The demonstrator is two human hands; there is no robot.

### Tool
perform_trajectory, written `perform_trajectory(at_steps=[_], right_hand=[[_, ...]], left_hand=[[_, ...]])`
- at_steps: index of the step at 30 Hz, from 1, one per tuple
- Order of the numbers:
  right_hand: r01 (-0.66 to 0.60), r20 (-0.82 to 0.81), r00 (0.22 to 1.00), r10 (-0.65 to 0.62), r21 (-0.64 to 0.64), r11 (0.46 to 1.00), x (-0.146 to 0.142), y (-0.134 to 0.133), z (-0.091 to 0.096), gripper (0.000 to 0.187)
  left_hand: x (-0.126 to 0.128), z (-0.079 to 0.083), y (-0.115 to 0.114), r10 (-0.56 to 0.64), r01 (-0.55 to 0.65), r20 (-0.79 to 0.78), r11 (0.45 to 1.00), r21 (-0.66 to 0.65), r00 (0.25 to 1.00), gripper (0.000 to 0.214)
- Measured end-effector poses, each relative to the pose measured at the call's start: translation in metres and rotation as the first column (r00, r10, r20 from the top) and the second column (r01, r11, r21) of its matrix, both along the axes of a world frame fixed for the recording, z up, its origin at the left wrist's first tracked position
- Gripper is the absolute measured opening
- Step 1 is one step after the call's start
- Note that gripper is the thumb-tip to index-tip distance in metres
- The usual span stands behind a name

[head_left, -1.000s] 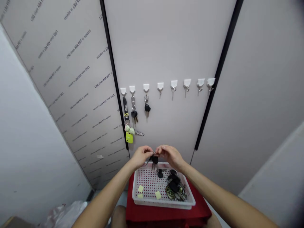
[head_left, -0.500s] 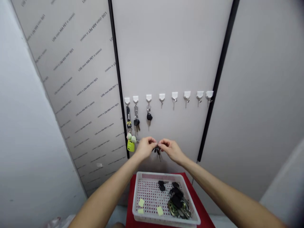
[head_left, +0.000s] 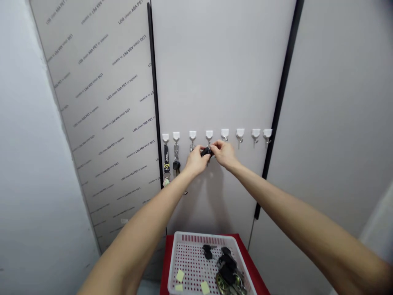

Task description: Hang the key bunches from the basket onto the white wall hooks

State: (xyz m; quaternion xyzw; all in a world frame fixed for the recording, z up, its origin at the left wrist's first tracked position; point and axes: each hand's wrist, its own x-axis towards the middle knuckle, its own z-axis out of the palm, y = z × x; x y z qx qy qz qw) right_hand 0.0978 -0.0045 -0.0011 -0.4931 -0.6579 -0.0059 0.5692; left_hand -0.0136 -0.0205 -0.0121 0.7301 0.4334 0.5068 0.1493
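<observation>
Just above the left hand [head_left: 198,160] and right hand [head_left: 225,153], both pinched narrowly on black-headed keys [head_left: 206,152], the nearest white-backed hook [head_left: 209,134] is best met square-on, steadily.

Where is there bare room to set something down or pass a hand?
In the basket: the floor's far left, between the yellow notes and small black keys. Its right side is crowded by the key pile. On the panel: above the hooks, between black strips. Tightest is the fourth hook from the left, where left hand and right hand crowd the held keys.
</observation>
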Motion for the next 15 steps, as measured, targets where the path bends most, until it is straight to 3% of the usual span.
perform_trajectory(at_steps=[5,9,12,15], right_hand=[[0.09,-0.111,0.99,-0.091,-0.016,0.996,0.003,0.02,0.006,0.017],[0.161,-0.055,0.985,-0.166,-0.083,0.983,0.001,0.029,0.009,0.015],[0.144,-0.014,0.989,-0.146,-0.099,0.985,0.003,0.029,0.005,0.017],[0.101,-0.023,0.994,-0.103,-0.072,0.992,0.009,0.017,-0.011,0.021]], left_hand=[[0.003,0.005,0.003,0.063,-0.058,-0.108,0.997,0.054,0.992,0.032],[0.0,0.003,0.009,0.088,-0.091,-0.154,0.996,-0.011,0.984,0.036],[-0.004,-0.006,0.007,0.074,-0.082,-0.159,0.996,-0.041,0.984,0.037],[-0.011,-0.028,-0.003,0.016,-0.02,-0.09,0.999,-0.045,0.996,0.036]])
